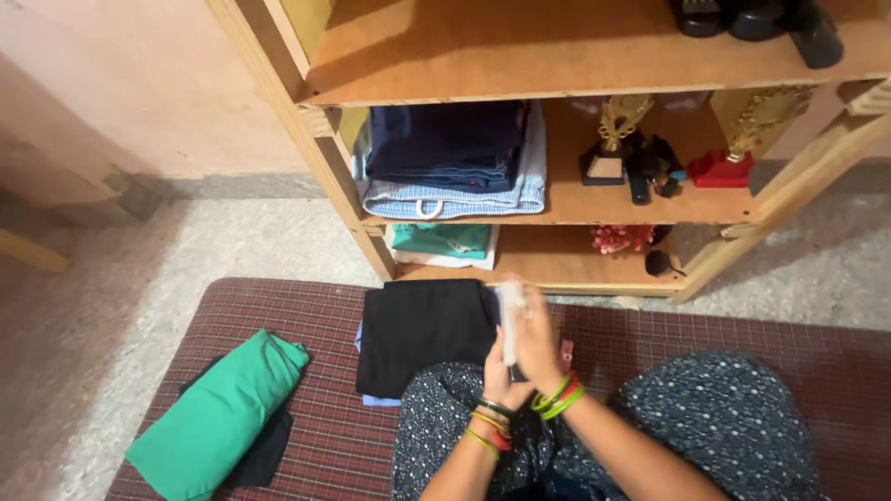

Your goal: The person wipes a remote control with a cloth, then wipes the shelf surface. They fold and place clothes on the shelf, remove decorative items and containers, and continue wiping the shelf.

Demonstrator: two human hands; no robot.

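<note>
Both hands are working together at the person's lap, pressed close around a small pale flat piece of cloth or paper [510, 320] — too blurred to tell which. The right hand [538, 339] is lying over the front of it w/ fingers curled down, and the left hand [498, 376] is gripping it from behind/below; both are closed on it, thumbs hidden. Coloured bangles are sitting on both wrists. The piece is being held upright just beside the folded black garment [422, 334], which is resting on a light-blue layer on the dark red checked mat [325, 436]. Judging from this, the fold in hand is going best if the edges are being matched before pressing, hands kept low over the lap so nothing is slipping, and the black stack isn't being nudged. A rolled green cloth bundle [218, 413] is lying well apart at the left on a dark cloth. Ahead, the wooden shelf unit [557, 199] is holding folded blue clothes [450, 158], a teal folded piece below, plus gold trophies [617, 139].
</note>
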